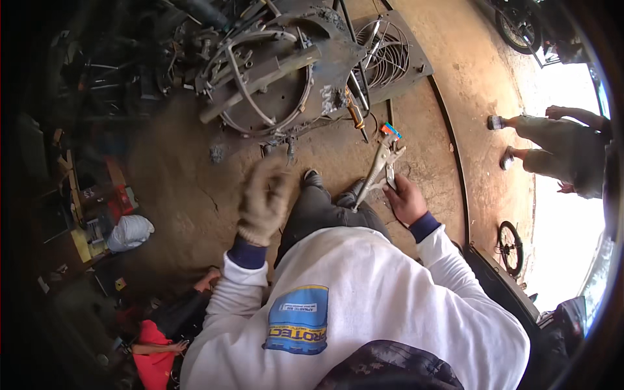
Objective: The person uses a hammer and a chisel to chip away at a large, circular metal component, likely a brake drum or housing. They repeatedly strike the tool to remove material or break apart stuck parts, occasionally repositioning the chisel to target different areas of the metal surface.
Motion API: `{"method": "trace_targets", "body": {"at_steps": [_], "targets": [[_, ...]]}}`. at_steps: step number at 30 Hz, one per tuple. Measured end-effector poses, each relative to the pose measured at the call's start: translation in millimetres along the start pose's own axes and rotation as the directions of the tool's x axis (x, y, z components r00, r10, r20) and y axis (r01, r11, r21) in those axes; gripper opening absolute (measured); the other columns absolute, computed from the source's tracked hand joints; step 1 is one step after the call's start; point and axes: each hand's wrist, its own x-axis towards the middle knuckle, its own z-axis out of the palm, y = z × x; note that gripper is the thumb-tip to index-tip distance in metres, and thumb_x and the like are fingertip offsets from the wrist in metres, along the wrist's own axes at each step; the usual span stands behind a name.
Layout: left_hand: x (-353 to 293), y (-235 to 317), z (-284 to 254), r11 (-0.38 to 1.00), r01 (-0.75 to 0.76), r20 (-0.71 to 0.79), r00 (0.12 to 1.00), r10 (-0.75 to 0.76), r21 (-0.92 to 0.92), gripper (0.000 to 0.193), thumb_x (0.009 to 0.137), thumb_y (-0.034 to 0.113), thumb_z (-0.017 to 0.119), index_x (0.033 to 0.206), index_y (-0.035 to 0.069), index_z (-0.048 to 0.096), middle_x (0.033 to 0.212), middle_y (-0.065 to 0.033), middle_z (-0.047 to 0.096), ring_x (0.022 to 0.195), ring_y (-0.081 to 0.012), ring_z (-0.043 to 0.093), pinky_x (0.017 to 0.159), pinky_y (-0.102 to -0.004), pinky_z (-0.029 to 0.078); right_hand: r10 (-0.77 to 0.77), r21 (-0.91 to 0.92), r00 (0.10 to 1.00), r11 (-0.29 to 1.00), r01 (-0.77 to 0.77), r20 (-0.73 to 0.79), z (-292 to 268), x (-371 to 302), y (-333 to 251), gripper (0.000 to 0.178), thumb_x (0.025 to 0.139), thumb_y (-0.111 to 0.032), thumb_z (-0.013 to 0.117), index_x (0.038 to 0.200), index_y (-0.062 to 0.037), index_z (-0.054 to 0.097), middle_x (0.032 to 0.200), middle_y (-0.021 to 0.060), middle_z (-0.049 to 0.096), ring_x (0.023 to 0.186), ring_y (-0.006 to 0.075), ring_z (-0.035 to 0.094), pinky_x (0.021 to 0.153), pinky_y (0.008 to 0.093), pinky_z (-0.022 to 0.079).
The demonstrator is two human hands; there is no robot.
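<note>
My right hand (408, 200), bare, is closed on a handle of silver locking pliers (378, 168), with the jaws pointing away from me. A small blue and orange packet (391, 130) shows right at the jaw tips; I cannot tell whether the jaws grip it or it lies beyond them. My left hand (263, 198), in a tan work glove, is raised in front of my left leg. Motion smears its fingers, and nothing can be made out in it. Ahead of both hands stands a dark metal workbench (331, 58) carrying a round metal hoop frame (235, 71).
An orange-handled tool (355, 114) hangs at the bench edge, beside coiled wire (390, 62). Metal parts crowd the far left. A white bag (130, 233) lies at left. Another person (565, 149) stands at right, near a wheel (510, 248); someone in red (153, 354) is lower left.
</note>
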Motion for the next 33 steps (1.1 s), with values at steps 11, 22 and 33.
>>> {"method": "trace_targets", "body": {"at_steps": [11,22,33], "targets": [[57,-4,24,0.509,0.512,0.39,0.858,-0.333,-0.692,0.024,0.096,0.027,0.063,0.112,0.008,0.059,0.09,0.0004,0.056,0.071,-0.008,0.057,0.055,-0.0227,0.051,-0.766,-0.592,0.597,0.603,0.535,-0.239,-21,47,-191,0.046,0.073,-0.019,0.078,0.116,-0.01,0.062,0.11,0.014,0.06,0.093,0.0328,0.06,0.077,0.0378,0.049],[95,20,3,0.464,0.377,0.14,0.872,-0.469,-0.802,0.039,0.089,0.05,0.065,0.092,0.012,0.056,0.079,0.0011,0.05,0.06,-0.0087,0.049,0.05,-0.025,0.041,-0.669,-0.201,0.705,0.744,0.638,-0.238,31,53,-191,0.036,0.076,-0.02,0.08,0.106,-0.0055,0.066,0.085,0.0096,0.064,0.073,0.0267,0.065,0.062,0.0365,0.052],[109,16,39,0.92,-0.06,-0.243,0.969,-0.039,-0.388,0.035,0.101,0.036,0.051,0.105,0.002,0.061,0.089,-0.0038,0.054,0.074,-0.0134,0.051,0.064,-0.0295,0.045,-0.61,-0.151,0.779,0.792,0.592,-0.146,-7,79,-181,0.024,0.086,-0.025,0.072,0.096,-0.0041,0.065,0.081,0.0127,0.064,0.072,0.0328,0.064,0.062,0.041,0.05]]}}
